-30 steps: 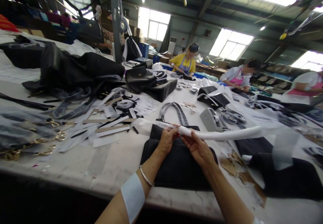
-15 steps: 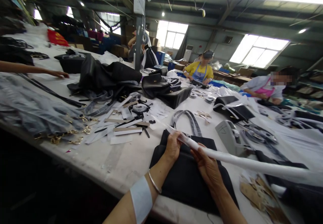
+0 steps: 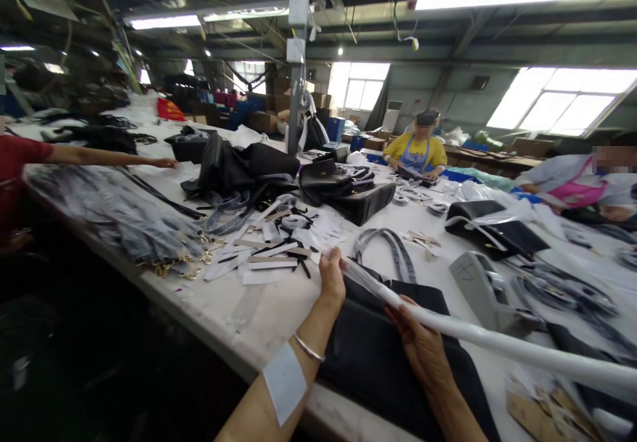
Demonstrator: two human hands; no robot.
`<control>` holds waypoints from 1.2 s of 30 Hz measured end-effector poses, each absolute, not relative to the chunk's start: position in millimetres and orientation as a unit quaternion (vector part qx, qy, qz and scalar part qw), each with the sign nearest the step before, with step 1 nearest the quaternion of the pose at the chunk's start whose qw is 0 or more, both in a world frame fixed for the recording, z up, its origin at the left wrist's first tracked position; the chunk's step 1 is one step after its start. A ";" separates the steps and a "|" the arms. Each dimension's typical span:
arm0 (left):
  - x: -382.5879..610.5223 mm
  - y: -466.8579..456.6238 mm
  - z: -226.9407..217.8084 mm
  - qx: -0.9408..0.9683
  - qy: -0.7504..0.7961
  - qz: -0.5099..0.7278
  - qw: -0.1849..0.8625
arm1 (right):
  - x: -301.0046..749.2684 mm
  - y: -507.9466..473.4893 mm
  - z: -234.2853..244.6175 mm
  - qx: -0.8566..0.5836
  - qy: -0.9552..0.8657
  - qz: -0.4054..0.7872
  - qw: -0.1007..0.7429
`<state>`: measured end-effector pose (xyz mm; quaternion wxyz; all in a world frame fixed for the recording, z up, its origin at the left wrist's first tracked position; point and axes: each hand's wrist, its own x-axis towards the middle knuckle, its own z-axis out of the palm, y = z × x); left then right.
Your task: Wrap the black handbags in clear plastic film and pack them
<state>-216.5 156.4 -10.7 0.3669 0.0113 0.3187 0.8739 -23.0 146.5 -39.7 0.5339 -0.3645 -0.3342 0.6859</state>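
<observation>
A long white tube, with clear plastic film trailing from its near end, slants across the front of the table. My left hand is closed on the end of the film. Farther along, my right hand wraps round the tube from below, its thumb on top. Beneath both hands lies a black bag. Its film-wrapped handles arch up behind. The ends of the fingers on my left hand are partly hidden.
Left are film-wrapped straps with gold clasps, paper strips and black bags. A grey tape dispenser stands right. A co-worker's arm reaches in from the left; two people work across the table.
My left hand has drawn away from my right hand, to the left, so more film shows stretched between them. The view has turned left, showing more of the co-worker in red.
</observation>
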 end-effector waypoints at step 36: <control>-245.7 105.2 11.5 0.077 0.326 0.843 0.421 | -20.2 150.3 -44.0 -0.339 -0.328 0.708 0.525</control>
